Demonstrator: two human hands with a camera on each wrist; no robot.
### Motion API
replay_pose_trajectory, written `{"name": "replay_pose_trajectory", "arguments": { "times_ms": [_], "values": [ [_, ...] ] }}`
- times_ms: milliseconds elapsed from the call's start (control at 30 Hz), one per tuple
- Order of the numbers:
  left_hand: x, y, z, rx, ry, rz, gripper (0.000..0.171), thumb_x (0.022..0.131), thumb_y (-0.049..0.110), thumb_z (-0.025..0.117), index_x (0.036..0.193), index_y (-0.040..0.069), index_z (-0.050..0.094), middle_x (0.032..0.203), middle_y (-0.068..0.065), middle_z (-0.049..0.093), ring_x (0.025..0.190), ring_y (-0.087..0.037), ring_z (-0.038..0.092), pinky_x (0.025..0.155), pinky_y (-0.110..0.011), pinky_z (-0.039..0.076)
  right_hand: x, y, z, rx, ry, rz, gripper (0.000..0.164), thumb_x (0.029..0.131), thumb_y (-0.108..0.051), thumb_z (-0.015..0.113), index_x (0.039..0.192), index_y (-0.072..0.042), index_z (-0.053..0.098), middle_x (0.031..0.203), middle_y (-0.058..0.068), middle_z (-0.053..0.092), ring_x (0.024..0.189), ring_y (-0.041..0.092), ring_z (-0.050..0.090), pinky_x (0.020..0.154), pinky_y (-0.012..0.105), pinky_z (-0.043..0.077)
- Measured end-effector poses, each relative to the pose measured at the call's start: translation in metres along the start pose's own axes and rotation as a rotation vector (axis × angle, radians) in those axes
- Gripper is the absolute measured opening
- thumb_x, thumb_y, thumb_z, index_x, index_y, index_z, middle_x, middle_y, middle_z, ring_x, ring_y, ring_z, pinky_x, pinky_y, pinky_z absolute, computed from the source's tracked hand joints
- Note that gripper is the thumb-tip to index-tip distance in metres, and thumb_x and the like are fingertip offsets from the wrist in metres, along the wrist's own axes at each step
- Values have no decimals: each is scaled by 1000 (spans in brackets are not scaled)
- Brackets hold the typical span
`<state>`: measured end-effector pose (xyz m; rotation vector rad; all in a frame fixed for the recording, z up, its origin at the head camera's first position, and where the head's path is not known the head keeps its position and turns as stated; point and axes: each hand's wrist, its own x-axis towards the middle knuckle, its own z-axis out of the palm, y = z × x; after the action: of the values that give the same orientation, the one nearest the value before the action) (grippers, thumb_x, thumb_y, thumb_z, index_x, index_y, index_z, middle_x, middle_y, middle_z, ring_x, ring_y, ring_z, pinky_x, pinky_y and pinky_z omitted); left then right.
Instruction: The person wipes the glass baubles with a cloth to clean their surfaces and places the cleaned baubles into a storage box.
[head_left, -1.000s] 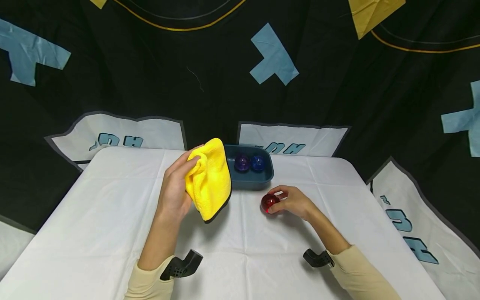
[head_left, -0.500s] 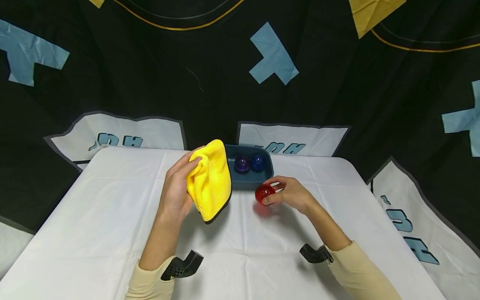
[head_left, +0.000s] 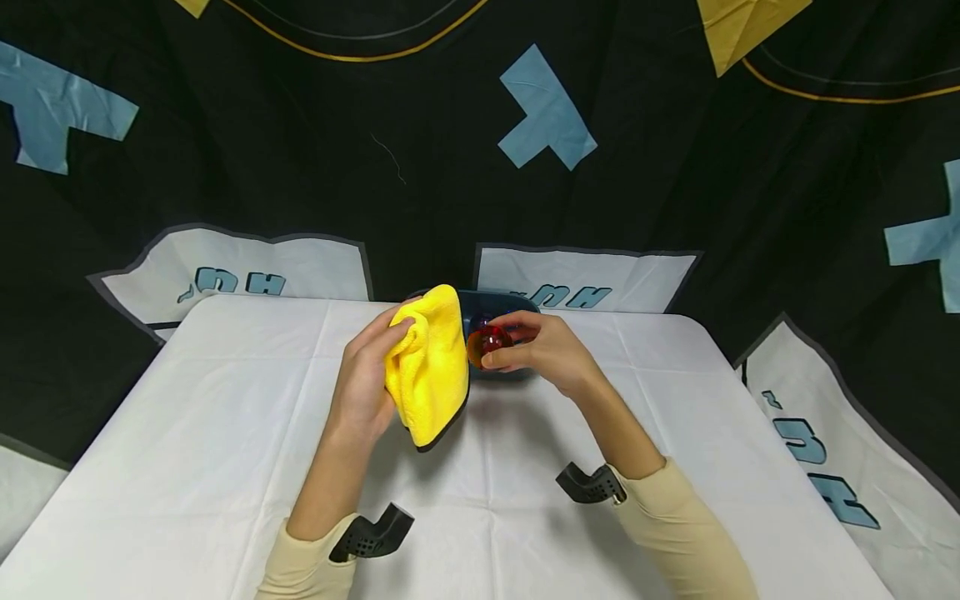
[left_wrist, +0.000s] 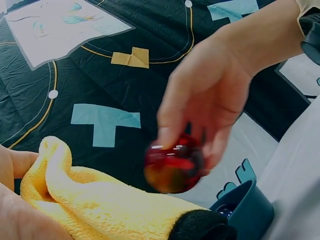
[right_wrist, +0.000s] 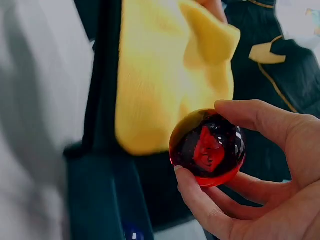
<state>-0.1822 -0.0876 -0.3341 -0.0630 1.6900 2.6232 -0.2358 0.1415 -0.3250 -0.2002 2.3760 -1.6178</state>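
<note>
A yellow cloth (head_left: 429, 367) with a dark edge is bunched in my left hand (head_left: 363, 387), thumb pressed over its fold. My right hand (head_left: 551, 350) holds a clear red ball (head_left: 489, 345) between thumb and fingers, right beside the cloth's right side. In the right wrist view the red ball (right_wrist: 207, 148) overlaps the lower corner of the cloth (right_wrist: 165, 75). Behind both hands stands a dark teal bin (head_left: 517, 302), partly hidden by them. Of the balls inside it, a purple one (head_left: 480, 320) shows only in part.
A white cloth-covered table (head_left: 225, 433) spreads under the hands. Behind it hangs a black curtain (head_left: 300, 150) with blue tape pieces (head_left: 547, 108). A black wrist camera sits on each sleeve. In the left wrist view, the bin (left_wrist: 255, 212) appears at the lower right.
My right hand has lifted the red ball off the table and carried it left and up to the cloth. My left hand with the cloth has shifted slightly right.
</note>
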Motion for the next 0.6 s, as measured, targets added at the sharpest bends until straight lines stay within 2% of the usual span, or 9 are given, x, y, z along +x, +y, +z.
{"name": "replay_pose_trajectory", "arguments": {
  "times_ms": [267,433,600],
  "values": [
    [1,-3,1,11,-4,-15,39,105,23,50,143,16,55,143,-3,47,129,-23,48,105,-30,50,-2,-20,27,58,-17,-44,52,76,-17,87,124,-11,69,119,11,68,107,30,64,87,36,61],
    [1,-5,3,31,-6,-18,39,105,23,50,143,16,55,143,-4,46,129,-24,46,102,-29,52,-4,-23,39,83,-19,-98,53,77,-17,87,126,-14,70,122,8,68,110,33,61,87,34,60],
    [1,-7,6,55,1,-9,38,105,24,51,141,17,57,143,-4,46,128,-24,46,101,-28,52,-7,-24,44,104,12,-107,53,78,-17,87,127,-16,67,120,8,69,110,32,64,89,35,60]
  ]
}}
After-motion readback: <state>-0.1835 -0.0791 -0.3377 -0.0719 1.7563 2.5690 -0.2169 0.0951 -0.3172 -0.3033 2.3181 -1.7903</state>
